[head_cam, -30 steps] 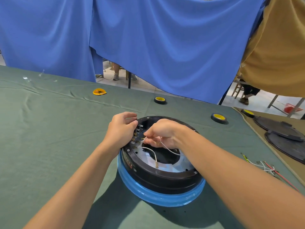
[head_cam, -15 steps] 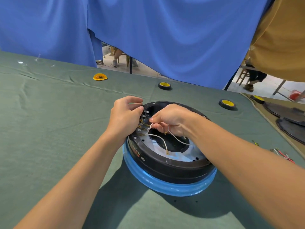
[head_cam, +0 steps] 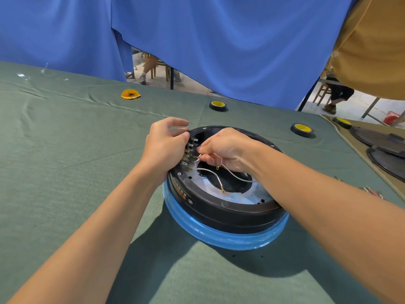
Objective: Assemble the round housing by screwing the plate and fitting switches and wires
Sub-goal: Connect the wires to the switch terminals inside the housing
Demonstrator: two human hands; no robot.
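Note:
The round black housing (head_cam: pixel 225 213) with a blue film-wrapped base sits on the green cloth in the middle. A row of brass switch terminals (head_cam: pixel 189 153) lines its inner left wall. My left hand (head_cam: pixel 165 145) grips the housing's left rim beside those terminals, fingers curled. My right hand (head_cam: pixel 225 149) pinches a white wire (head_cam: pixel 210 173) close to the terminals. That wire's free end with a ring lug hangs over the centre hole. A second white wire runs out from under my right palm.
Rolls of black tape with yellow cores (head_cam: pixel 218 105) (head_cam: pixel 302 129) lie beyond the housing. A yellow disc (head_cam: pixel 130 94) is at the far left. Loose coloured wires (head_cam: pixel 371 190) and black round lids (head_cam: pixel 381 137) lie at the right. Blue curtains hang behind the table.
The view has tipped down and closer, so the housing sits lower and larger. Both hands stay at the left terminals; the right hand keeps working the white wire there.

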